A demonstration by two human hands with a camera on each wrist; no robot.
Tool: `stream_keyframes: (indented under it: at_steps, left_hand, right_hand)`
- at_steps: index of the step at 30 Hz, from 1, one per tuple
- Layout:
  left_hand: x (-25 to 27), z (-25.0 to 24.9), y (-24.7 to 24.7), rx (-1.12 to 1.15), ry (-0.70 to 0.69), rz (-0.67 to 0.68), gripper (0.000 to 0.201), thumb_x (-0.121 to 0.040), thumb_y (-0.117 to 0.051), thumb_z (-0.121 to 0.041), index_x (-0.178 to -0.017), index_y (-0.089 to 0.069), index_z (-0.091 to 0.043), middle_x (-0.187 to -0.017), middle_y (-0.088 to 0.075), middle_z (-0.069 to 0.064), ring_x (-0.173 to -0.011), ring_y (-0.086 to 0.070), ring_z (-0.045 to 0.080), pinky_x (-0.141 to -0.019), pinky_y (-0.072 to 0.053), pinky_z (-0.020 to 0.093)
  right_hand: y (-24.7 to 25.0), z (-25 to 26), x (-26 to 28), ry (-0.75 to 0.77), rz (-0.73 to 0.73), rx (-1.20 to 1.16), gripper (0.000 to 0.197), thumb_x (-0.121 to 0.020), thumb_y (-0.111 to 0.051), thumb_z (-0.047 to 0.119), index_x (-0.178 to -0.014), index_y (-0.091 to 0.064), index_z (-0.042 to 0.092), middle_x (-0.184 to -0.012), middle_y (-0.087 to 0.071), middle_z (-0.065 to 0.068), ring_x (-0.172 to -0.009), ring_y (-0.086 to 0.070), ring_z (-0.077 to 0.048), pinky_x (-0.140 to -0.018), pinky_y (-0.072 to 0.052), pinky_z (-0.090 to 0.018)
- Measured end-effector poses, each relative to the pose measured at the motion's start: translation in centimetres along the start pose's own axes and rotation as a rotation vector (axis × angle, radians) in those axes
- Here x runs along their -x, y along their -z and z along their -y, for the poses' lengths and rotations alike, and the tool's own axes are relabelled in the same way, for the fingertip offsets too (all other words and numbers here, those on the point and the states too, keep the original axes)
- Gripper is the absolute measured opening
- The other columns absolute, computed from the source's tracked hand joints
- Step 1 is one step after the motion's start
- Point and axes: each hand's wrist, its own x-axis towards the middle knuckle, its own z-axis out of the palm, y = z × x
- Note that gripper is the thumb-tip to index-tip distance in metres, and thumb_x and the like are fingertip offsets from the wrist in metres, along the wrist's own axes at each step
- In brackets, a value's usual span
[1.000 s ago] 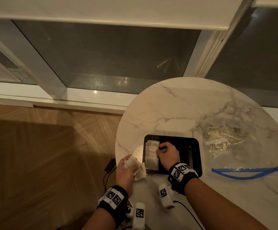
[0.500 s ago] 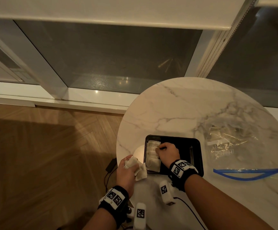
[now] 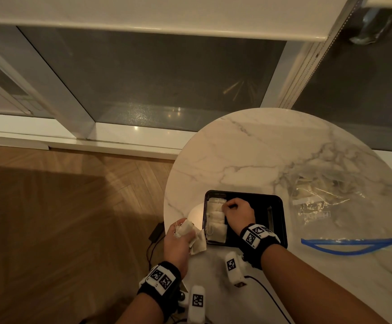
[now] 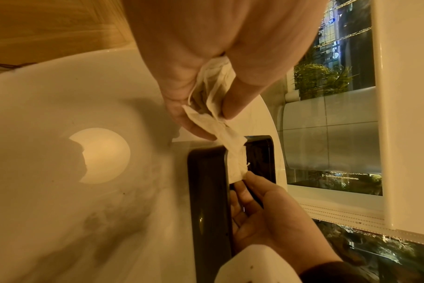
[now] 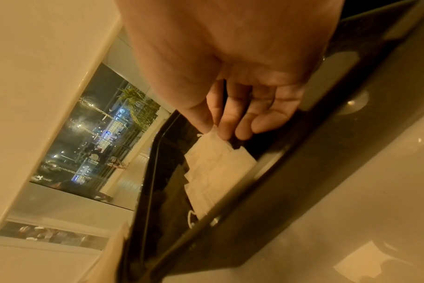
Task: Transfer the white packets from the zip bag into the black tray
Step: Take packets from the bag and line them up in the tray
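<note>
While laying packets (image 3: 216, 220) in the tray's (image 3: 276, 206) left side, mid-placing step. R hand (image 3: 238, 212) pinching top packet there; L hand (image 3: 177, 239) clutching a spare bunch beside the tray. Next prob: let go, feed next one over w/o rumpling the row. Bag (image 3: 326, 206) off right on surface (image 3: 248, 155).

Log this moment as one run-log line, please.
left hand grips spare white packets beside black tray | right hand pinches packet in tray | zip bag on table, right
</note>
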Motion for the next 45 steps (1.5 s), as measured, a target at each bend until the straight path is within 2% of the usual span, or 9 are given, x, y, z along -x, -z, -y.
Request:
stream_keyframes:
  at_steps: [5,10,13,24,27,31,39,43,45]
  left_hand:
    - [0.4,-0.4,-0.2,-0.004,-0.005,0.017,0.037,-0.086,-0.064,0.004,-0.12,-0.064,-0.01,-0.101,-0.069,0.011,-0.091,-0.065,0.023,-0.079,-0.054,0.038]
    - [0.3,-0.5,-0.2,-0.044,-0.028,0.06,0.043,-0.07,-0.066,-0.004,-0.109,-0.053,0.007,-0.091,-0.055,0.019,-0.074,-0.057,0.019,-0.066,-0.049,0.034]
    - [0.6,-0.9,-0.5,-0.019,-0.014,0.061,0.035,-0.066,-0.066,-0.005,-0.1,-0.064,-0.007,-0.087,-0.061,0.011,-0.074,-0.059,0.017,-0.066,-0.049,0.033]
    - [1.0,-1.6,-0.7,-0.062,-0.003,0.055,0.05,-0.061,-0.065,-0.01,-0.105,-0.051,0.008,-0.086,-0.053,0.012,-0.068,-0.053,0.019,-0.053,-0.044,0.027]
    - [1.3,-1.8,-0.8,-0.053,-0.013,0.062,0.032,-0.066,-0.06,-0.004,-0.097,-0.055,0.003,-0.083,-0.052,0.012,-0.07,-0.052,0.022,-0.053,-0.044,0.028]
    - [1.7,-2.2,-0.9,-0.038,-0.017,0.091,0.019,-0.067,-0.058,-0.001,-0.084,-0.059,-0.01,-0.08,-0.053,0.014,-0.07,-0.052,0.024,-0.06,-0.046,0.032]
    - [1.2,-1.6,-0.5,-0.039,0.005,0.006,0.034,-0.077,-0.066,0.005,-0.107,-0.066,-0.011,-0.098,-0.067,0.015,-0.087,-0.064,0.026,-0.081,-0.054,0.042]
    - [1.5,-1.9,-0.7,-0.062,-0.014,0.023,0.035,-0.084,-0.058,0.012,-0.101,-0.069,-0.016,-0.093,-0.068,0.011,-0.084,-0.065,0.023,-0.079,-0.054,0.041]
    - [1.7,-2.0,-0.8,-0.078,-0.028,0.04,0.034,-0.084,-0.055,0.014,-0.088,-0.067,-0.017,-0.085,-0.063,0.01,-0.077,-0.061,0.021,-0.072,-0.051,0.036]
  right_hand:
    - [0.4,-1.0,0.0,-0.087,0.033,-0.047,0.017,-0.078,-0.071,0.037,-0.089,-0.06,0.032,-0.086,-0.069,0.004,-0.08,-0.067,-0.017,-0.074,-0.06,-0.037]
    - [1.0,-1.6,1.4,-0.146,0.13,-0.061,0.025,-0.073,-0.079,0.018,-0.089,-0.06,0.021,-0.075,-0.072,-0.009,-0.061,-0.071,-0.023,-0.063,-0.063,-0.039]
    - [0.8,-1.9,1.9,-0.131,0.108,-0.044,0.025,-0.068,-0.078,0.017,-0.085,-0.062,0.022,-0.073,-0.072,-0.007,-0.058,-0.071,-0.023,-0.064,-0.062,-0.043]
    - [-0.2,-1.9,1.5,-0.131,0.114,-0.042,0.022,-0.062,-0.075,0.023,-0.079,-0.064,0.027,-0.085,-0.072,-0.003,-0.073,-0.071,-0.022,-0.071,-0.062,-0.041]
    - [-0.2,-1.6,1.6,-0.131,0.116,-0.016,0.024,-0.063,-0.077,0.017,-0.079,-0.063,0.028,-0.086,-0.072,-0.003,-0.076,-0.07,-0.018,-0.074,-0.061,-0.035]
    - [0.4,-1.1,1.9,-0.13,0.136,-0.005,0.028,-0.064,-0.079,0.012,-0.083,-0.063,0.026,-0.084,-0.071,-0.005,-0.07,-0.07,-0.018,-0.063,-0.059,-0.029]
    - [0.9,-1.0,1.7,-0.122,0.231,0.028,0.036,-0.068,-0.085,0.014,-0.095,-0.062,0.022,-0.081,-0.069,-0.003,-0.062,-0.065,-0.012,-0.054,-0.049,-0.023]
    - [0.8,-1.0,1.5,-0.113,0.152,0.105,0.014,-0.078,-0.078,0.031,-0.079,-0.068,0.021,-0.078,-0.068,0.004,-0.075,-0.064,-0.011,-0.07,-0.051,-0.025]
    - [0.8,-1.0,1.5,-0.124,0.159,0.14,0.022,-0.081,-0.074,0.031,-0.063,-0.067,0.02,-0.068,-0.065,0.005,-0.071,-0.063,-0.012,-0.067,-0.049,-0.024]
